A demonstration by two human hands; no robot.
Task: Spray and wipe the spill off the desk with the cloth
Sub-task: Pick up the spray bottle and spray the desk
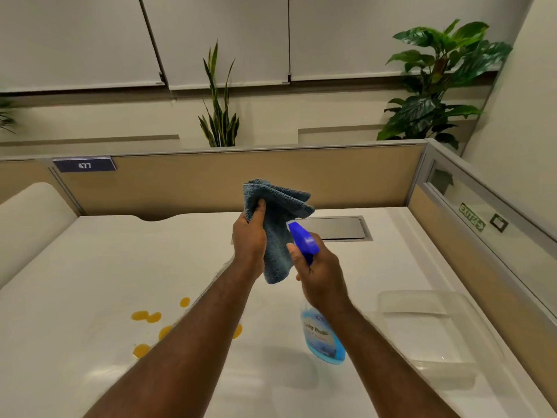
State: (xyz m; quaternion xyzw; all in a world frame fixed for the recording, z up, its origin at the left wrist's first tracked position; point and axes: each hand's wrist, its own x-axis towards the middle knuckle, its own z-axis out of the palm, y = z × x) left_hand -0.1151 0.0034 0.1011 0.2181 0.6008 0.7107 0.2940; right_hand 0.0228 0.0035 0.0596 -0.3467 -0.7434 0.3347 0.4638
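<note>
Our left fingers are closed around a bunched blue cloth [278, 227], thumb pressed on its front, and the left hand [250, 239] holds it up in the air above the desk [90, 267]. Our right fingers are wrapped around the neck of a spray bottle [322, 336], index finger at the trigger; the right hand [321, 276] lifts the bottle off the desk, its blue nozzle just beside the cloth and aimed at it. The spill [150, 316], orange drops, lies on the white desk below our left forearm. A clear tray [422, 303] sits at right, a metal flap [340, 227] behind the hands.
</note>
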